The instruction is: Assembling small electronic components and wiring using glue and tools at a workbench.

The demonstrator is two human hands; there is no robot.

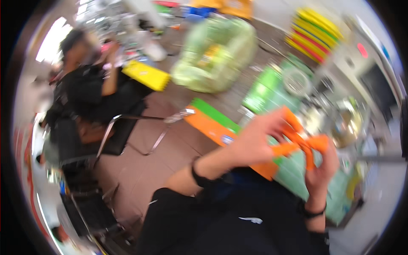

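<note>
Left hand (258,138) and right hand (324,169) meet at orange material (304,147), near right; cannot tell, through blur, whether fingers grasp it; steady, even opposing pressure advisable.

Orange piece (304,145) motion-blurred, form unclear; contents (210,54) of green bag (187,75) indistinct.

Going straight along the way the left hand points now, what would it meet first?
Most likely the orange, twisted strip-like piece at the left hand's fingertips, then the right hand on its far side; blur leaves the exact depth unclear.
</note>
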